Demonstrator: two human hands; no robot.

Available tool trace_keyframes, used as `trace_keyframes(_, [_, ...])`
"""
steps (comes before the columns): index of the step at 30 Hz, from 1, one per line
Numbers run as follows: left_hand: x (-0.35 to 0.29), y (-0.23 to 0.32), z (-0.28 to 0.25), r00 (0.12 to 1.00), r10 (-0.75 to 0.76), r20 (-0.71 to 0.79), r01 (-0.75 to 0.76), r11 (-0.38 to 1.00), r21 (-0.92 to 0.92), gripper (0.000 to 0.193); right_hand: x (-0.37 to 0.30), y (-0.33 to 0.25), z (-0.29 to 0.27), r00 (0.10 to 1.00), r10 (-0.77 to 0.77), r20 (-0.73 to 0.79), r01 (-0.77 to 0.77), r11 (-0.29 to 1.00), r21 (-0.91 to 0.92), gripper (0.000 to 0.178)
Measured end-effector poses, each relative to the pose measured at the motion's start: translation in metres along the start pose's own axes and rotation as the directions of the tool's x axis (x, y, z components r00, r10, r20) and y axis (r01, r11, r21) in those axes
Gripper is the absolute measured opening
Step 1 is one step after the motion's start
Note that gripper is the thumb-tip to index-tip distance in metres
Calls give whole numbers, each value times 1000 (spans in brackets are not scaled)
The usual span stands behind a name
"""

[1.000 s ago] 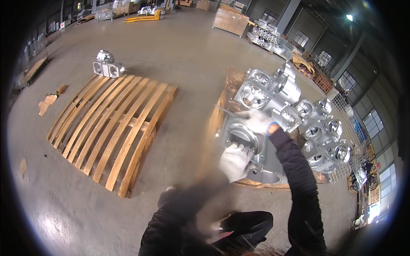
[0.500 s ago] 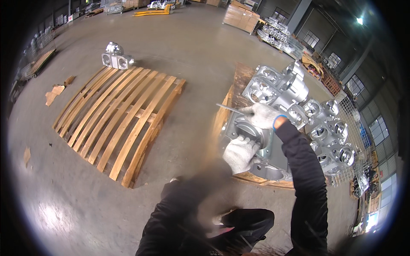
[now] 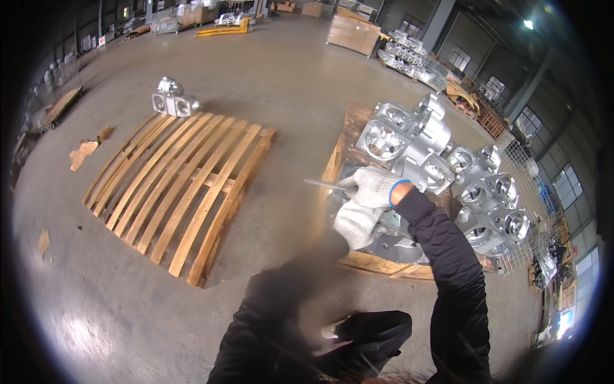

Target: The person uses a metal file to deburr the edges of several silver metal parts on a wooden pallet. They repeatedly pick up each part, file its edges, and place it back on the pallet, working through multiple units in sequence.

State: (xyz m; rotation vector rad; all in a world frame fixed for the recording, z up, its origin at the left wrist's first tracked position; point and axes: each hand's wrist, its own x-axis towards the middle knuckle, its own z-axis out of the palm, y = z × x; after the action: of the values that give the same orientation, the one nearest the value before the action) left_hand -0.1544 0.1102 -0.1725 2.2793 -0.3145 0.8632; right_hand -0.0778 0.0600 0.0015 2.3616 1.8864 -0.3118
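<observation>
Right of centre, the right hand [image 3: 374,187] pinches a thin rod [image 3: 322,184]; the gloved left hand [image 3: 355,225] sits just below, beside a metal casting [image 3: 399,249], its grip unclear

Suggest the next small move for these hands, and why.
Perhaps slide the white-gloved left hand back slightly: the white-gloved, blue-cuffed right hand, holding a thin grey metal-looking rod, overlaps it in view, so the two seem crowded beside a silver metal casting.

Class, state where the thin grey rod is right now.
In the head view, near the centre, the thin grey rod juts leftward from the right hand, pictured above the left hand.
</observation>
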Motion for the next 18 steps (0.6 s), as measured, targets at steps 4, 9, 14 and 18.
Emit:
trace_keyframes(4, [-3,-14,21,999,34,4,-34,987,157,55,0,-8,0,972,197,129,-186,978,-95,43])
trace_keyframes(9, [1,-23,35,993,25,-115,-12,994,110,51,-24,-19,4,982,188,5,-188,981,44,43])
trace_keyframes(14, [0,-31,41,1000,14,-27,-12,997,78,48,-28,-37,14,953,299,-50,-302,952,-49,43])
trace_keyframes(18, [3,-49,66,1000,-11,0,11,975,221,57,-19,-40,17,960,266,-81,-269,963,-31,34])
